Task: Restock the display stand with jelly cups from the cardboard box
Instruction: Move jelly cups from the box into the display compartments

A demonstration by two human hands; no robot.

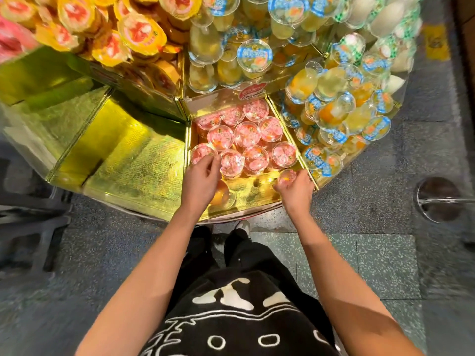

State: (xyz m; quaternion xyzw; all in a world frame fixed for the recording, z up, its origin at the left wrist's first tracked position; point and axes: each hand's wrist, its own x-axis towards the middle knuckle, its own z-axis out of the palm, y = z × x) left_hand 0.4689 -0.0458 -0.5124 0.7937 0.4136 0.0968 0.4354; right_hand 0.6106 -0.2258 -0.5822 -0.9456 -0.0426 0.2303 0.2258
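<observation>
Gold foil lines the display stand (pixel 144 160) across the upper half of the frame. Its centre compartment holds pink-lidded jelly cups (pixel 248 134), packed upright. The left hand (pixel 199 179) sets bent fingertips on the front-left cup (pixel 201 152); whether it grips cannot be told. The right hand (pixel 297 188), at the compartment's lower right, curls its fingers round a clear cup (pixel 286 176). An orange cup (pixel 223 196) lies tipped under the left wrist.

Clear glossy plastic jelly cups (pixel 250 134) on the display stand's (pixel 133 160) shiny gold foil.
</observation>
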